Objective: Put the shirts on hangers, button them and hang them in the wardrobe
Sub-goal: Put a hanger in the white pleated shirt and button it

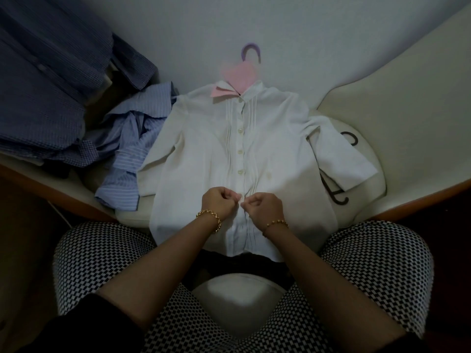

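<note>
On the white shirt (204, 149) | left hand (219, 203); right hand (265, 207); both pinch placket (240, 161)

Shirts: one white shirt (267, 149), one light blue striped shirt (132, 138), and a dark checked heap (46, 85) whose number cannot be told. Hangers: one pink hanger (237, 75), plus two dark hooks, an upper hook (356, 139) and a lower hook (341, 203). Hands: two, left hand (220, 200) and right hand (265, 205).
</note>
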